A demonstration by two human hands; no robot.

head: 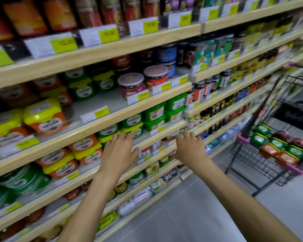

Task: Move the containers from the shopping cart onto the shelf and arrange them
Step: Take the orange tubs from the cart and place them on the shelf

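In the lower right of the frame, the black wire shopping cart (pixel 252 159) holds the containers to be moved. They are square green tubs (pixel 259 139) and orange tubs (pixel 287 158) packed side by side, with two round dark-red containers (pixel 283 135) behind them. All lie in the cart's lower basket, and what is inside them is not visible because the lids are on.

The shelf (pixel 94 127), with its light wooden edges, runs across the left and centre of the frame. On the level in front of the hands, green tubs on the shelf (pixel 154 114) are stacked two high at centre. Orange tubs with yellow lids (pixel 85 145) are stacked to their left. One level up, at left, stand larger yellow-lidded tubs (pixel 44 116). Right of them is a bare stretch of shelf, then two round jars with clear lids (pixel 131 83). Yellow-and-white price tags (pixel 100 112) are clipped along every edge.

Both arms reach forward from the bottom of the frame. The left hand (pixel 118 151) is at centre, with its grip spread, the fingers straight and apart, and it holds nothing. Its fingertips overlap the shelf edge just below the green tubs; the blur hides whether they touch. The right hand (pixel 191 149) is just to its right, its grip likewise spread and empty, in front of the shelf edges. It is well apart from the cart. Grey floor (pixel 199 206) shows below the arms.
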